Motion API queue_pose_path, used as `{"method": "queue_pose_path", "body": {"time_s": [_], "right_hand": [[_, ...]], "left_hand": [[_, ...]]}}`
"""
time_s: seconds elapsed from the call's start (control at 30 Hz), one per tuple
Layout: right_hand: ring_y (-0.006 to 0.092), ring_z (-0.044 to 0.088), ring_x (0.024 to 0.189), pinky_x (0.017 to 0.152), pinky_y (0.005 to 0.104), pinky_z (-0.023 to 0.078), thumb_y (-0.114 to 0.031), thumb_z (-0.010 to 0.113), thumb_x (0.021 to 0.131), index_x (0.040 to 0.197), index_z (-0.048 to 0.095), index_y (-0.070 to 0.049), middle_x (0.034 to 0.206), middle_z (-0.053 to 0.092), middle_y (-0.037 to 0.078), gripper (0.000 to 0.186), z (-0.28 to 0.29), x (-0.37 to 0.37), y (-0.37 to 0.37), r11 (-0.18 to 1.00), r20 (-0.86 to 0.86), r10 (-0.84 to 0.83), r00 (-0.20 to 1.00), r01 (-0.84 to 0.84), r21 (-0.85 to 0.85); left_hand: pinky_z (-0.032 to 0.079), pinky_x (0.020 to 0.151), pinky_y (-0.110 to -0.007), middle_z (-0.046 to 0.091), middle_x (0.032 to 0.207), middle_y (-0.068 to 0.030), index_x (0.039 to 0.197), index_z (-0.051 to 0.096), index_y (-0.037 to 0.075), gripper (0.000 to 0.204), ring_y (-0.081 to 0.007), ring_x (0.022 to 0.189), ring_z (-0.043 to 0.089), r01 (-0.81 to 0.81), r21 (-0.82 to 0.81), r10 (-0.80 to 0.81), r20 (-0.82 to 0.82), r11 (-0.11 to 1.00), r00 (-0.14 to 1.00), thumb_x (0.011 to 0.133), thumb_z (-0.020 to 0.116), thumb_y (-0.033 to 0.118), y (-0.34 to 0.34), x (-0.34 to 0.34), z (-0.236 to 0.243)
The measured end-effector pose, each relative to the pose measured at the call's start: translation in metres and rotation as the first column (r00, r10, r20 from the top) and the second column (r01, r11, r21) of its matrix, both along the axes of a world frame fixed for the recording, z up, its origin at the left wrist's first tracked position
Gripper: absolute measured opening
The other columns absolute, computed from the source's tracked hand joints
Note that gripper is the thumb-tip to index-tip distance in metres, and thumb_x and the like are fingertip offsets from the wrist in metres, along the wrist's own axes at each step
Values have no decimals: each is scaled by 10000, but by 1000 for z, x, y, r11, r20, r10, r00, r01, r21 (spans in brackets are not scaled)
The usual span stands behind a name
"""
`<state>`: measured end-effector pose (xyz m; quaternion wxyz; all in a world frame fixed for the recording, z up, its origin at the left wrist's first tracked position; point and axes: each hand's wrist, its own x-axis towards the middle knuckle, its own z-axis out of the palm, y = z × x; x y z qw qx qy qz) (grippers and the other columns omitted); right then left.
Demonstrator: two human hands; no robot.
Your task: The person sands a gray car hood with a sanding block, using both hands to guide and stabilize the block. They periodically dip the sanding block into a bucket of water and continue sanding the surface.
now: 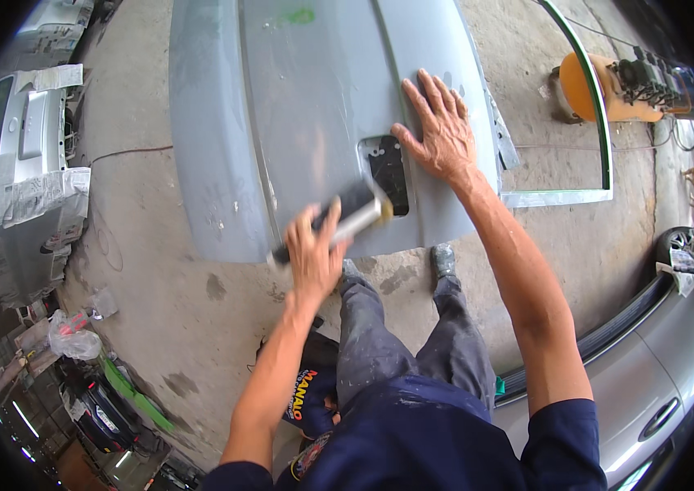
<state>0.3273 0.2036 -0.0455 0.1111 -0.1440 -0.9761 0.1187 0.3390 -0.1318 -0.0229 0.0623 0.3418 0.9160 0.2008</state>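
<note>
A grey-primed car door (306,106) lies flat in front of me, with a smear of green on its far part and a rectangular recess (400,184) cut near its close edge. My left hand (314,254) is wrapped round a long sanding block (367,204), dark on top with a pale side. The block is blurred and lies slantwise over the near part of the door, its far end beside the recess. My right hand (442,135) rests flat on the door to the right of the recess, fingers spread and holding nothing.
The door's window frame (604,139) sticks out to the right. Beyond it stands an orange compressor tank (592,86). A silver car (633,385) is close at lower right. Paper-masked vehicle bodies (28,123) line the left. Dark printed cloth (314,393) lies beside my legs.
</note>
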Motion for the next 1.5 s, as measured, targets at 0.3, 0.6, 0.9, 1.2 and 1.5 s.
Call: {"method": "queue_pose_path", "body": {"time_s": [0.3,0.6,0.9,1.2,1.5], "right_hand": [[315,318,1652,1388,524,199,-611,615,1039,1699,438,-214,1794,344,102,790,-12,2,2,999,-153,0,988,-8,-49],[304,274,1672,1389,518,184,-607,573,1057,1720,402,-215,1811,309,96,788,3,1,-2,998,-54,-10,998,7,-61],[306,298,1663,1385,520,197,-590,619,1035,1700,445,-216,1805,326,103,783,-2,3,1,995,-92,-7,996,-2,-96],[310,315,1653,1374,521,207,-540,678,1015,1690,455,-187,1790,353,108,794,20,1,0,985,33,-22,999,27,-168],[318,334,1643,1371,520,213,-530,683,1008,1686,465,-201,1783,362,116,785,7,5,0,984,-44,-22,999,14,-176]], "left_hand": [[423,1156,-524,549,1403,-199,1626,593,170,677,-387,1292,522,72,100,-44,-254,992,966,1018,765,413,66,-191,-34],[393,1172,-563,521,1388,-239,1628,586,104,662,-423,1333,498,-68,176,83,-78,982,993,1028,764,318,3,-8,-2],[485,1034,-527,594,1177,-234,1549,635,29,676,-414,1138,567,-211,167,250,-261,963,933,1072,674,506,112,-279,-15],[551,661,-442,556,917,-158,1412,733,-26,785,-299,766,589,32,238,48,-320,971,946,782,937,396,7,-17,-17],[482,636,-450,538,878,-144,1316,782,-19,642,-299,727,532,73,384,60,-324,920,944,878,913,431,150,-302,-12]]}}
